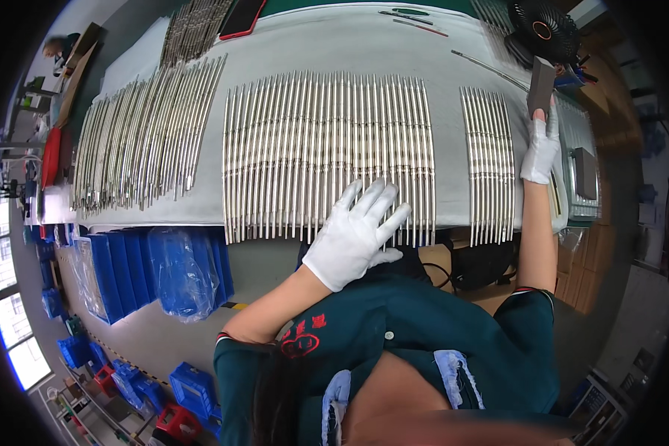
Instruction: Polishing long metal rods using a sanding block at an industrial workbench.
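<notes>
Both my hands wear white gloves. My left hand [358,234] lies open, fingers spread, on the near ends of a wide row of slim silvery metal rods [327,141] in the middle of the table. At the far right my right hand [541,149] is closed on a dark grey-brown rectangular block [540,87], which sticks up past the fingers; a bare fingertip shows against it. Between the two hands lies a narrower set of metal rods [489,163]. A slanting row of metal rods [145,134] spreads over the left side of the table.
A clear plastic tray [578,123] with a second grey block [586,172] stands beyond my right hand. A black fan [544,31] and a long thin rod [489,68] are at the back right. A red-edged phone [242,18] lies at the back. Blue bins [119,271] stand below the table's left edge.
</notes>
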Action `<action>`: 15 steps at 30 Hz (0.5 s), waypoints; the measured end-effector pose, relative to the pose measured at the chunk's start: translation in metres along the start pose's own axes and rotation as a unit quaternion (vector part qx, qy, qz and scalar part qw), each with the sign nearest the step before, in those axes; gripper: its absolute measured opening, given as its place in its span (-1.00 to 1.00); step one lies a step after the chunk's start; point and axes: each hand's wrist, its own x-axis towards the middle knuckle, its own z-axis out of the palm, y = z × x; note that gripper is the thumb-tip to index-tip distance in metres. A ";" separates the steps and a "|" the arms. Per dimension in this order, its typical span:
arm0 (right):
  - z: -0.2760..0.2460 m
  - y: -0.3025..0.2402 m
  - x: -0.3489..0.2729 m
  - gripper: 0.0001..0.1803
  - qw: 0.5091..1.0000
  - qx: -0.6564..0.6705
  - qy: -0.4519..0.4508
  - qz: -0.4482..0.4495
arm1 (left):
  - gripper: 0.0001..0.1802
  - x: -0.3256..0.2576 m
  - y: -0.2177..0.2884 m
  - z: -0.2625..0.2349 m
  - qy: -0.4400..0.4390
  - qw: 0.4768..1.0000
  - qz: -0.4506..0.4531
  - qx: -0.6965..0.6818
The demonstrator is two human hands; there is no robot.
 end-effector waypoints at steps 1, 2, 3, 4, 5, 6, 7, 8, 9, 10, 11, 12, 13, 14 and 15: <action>0.001 0.003 0.000 -0.37 1.000 0.000 -0.002 -0.027 | -0.10 0.001 0.000 0.000 0.000 1.000 -0.001 0.011; 0.002 0.007 -0.001 -0.38 0.999 0.001 -0.005 -0.053 | -0.12 0.002 0.001 0.000 -0.004 1.000 -0.004 0.020; 0.002 0.009 -0.002 -0.37 0.999 0.003 -0.006 -0.048 | -0.15 0.002 0.002 -0.001 0.000 1.000 -0.002 0.018; 0.002 0.011 -0.003 -0.37 0.998 -0.007 -0.007 -0.064 | -0.14 0.004 0.002 -0.001 0.001 1.000 0.003 0.022; 0.002 0.012 -0.005 -0.37 0.997 -0.018 -0.009 -0.079 | -0.13 0.005 0.002 -0.002 0.000 1.000 0.006 0.023; 0.003 0.013 -0.006 -0.36 0.995 -0.029 -0.011 -0.095 | -0.13 0.007 0.003 -0.003 -0.018 1.000 0.005 0.024; 0.003 0.013 -0.008 -0.36 0.995 -0.024 -0.007 -0.093 | -0.09 0.011 0.004 -0.003 -0.004 1.000 0.017 0.005; 0.003 0.013 -0.009 -0.36 0.996 -0.018 -0.003 -0.091 | -0.08 0.016 0.006 -0.002 -0.014 0.999 0.036 -0.004; 0.003 0.012 -0.010 -0.36 0.993 0.005 -0.016 -0.119 | -0.07 0.022 0.010 0.000 -0.024 0.998 0.055 -0.014; 0.004 0.010 -0.011 -0.37 0.995 -0.016 -0.001 -0.098 | -0.06 0.029 0.014 0.004 -0.012 0.996 0.078 -0.028; 0.005 0.009 -0.012 -0.37 0.994 -0.019 -0.001 -0.107 | -0.06 0.038 0.017 0.009 -0.027 0.993 0.103 -0.043; 0.006 0.007 -0.013 -0.37 0.993 -0.023 -0.001 -0.116 | -0.06 0.043 0.019 0.013 -0.046 0.993 0.102 -0.031; 0.007 0.005 -0.014 -0.38 0.994 0.005 -0.003 -0.109 | -0.07 0.048 0.021 0.017 -0.043 0.993 0.105 -0.026; 0.008 0.002 -0.014 -0.38 0.994 0.033 -0.004 -0.101 | -0.07 0.052 0.022 0.020 -0.041 0.993 0.110 -0.021; 0.008 0.000 -0.014 -0.39 0.994 0.061 -0.005 -0.094 | -0.10 0.054 0.023 0.024 -0.050 0.995 0.085 -0.019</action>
